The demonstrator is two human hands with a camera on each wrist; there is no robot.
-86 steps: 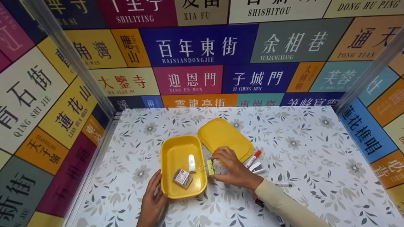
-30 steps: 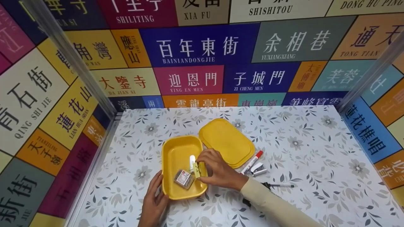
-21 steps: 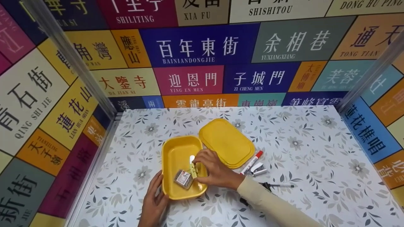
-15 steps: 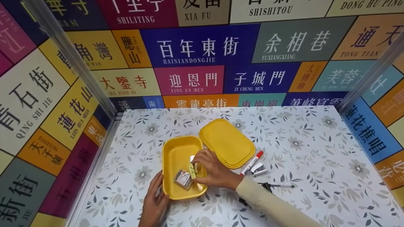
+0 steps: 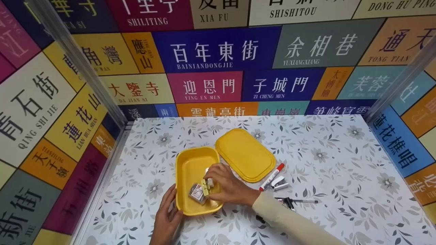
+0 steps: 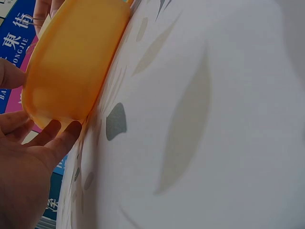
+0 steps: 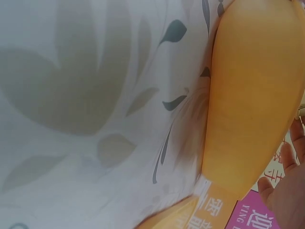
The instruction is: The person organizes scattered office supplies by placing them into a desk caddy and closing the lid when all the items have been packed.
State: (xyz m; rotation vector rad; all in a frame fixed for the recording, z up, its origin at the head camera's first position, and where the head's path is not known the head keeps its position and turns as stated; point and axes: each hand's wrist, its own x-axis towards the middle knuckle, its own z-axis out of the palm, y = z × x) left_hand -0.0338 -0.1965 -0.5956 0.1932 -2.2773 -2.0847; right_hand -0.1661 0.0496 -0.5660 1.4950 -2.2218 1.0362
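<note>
My left hand [image 5: 168, 212] grips the near left corner of an open yellow plastic box [image 5: 180, 163], thumb and fingers spread around its wall. In the left wrist view, the fingertips [image 6: 71, 129] press the box's outside. My right hand [image 5: 226, 183] reaches over the box's right wall and pinches a yellow-green binder clip [image 5: 205, 188] low inside. Right beside the clip lies a small see-through case [image 5: 197, 193] with a white label. A small white long piece [image 5: 206, 169] in the box is mostly hidden behind the right hand. In the right wrist view, the box wall hides the held clip.
The box's yellow lid [image 5: 245, 154] lies behind and to the right. Close to the right forearm are a red-capped marker [image 5: 271, 177], a small white stapler [image 5: 280, 183] and a black pen [image 5: 305, 201]. Dark items near the sleeve are partly covered. Sign-printed walls [image 5: 218, 47] enclose the table.
My right hand has carried the binder clip leftward from outside the box, over its right wall and down beside the labelled case. The left hand has stayed at the box.
</note>
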